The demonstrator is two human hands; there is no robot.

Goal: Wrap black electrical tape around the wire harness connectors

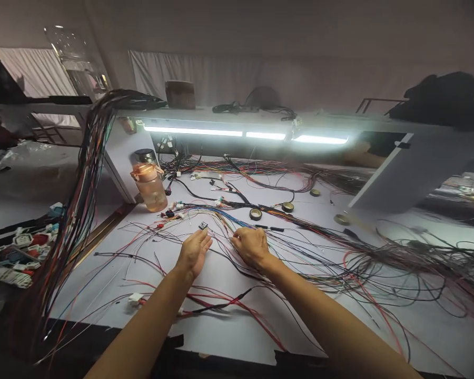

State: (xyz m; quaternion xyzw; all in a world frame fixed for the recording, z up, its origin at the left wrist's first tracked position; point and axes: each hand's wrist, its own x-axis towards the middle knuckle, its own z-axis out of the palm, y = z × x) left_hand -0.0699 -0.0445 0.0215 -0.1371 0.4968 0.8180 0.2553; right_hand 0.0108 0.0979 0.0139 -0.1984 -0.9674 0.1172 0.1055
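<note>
My left hand (pixel 195 251) is over the white worktop (pixel 221 331), fingers stretched and palm turned inward. Just beyond its fingertips is a small dark connector (pixel 203 225); whether they touch I cannot tell. To the right, my right hand (pixel 252 245) is closed, thumb and fingers pinched on thin wires (pixel 225 223) of the loose bundle. Its fingertips are partly hidden by the hand. Thin wires run between and under both hands. A thick taped wire harness (pixel 247 204) lies behind them. Red wires (pixel 221 297) with a white connector (pixel 135 299) lie nearer me.
An orange-lidded bottle (pixel 150 187) stands at the back left. Rolls of tape (pixel 255 214) lie behind the harness. A long wire bundle (pixel 89 173) hangs from the shelf at left, beside a heap of connectors (pixel 27 247). Tangled wires (pixel 411 263) spread over the right side.
</note>
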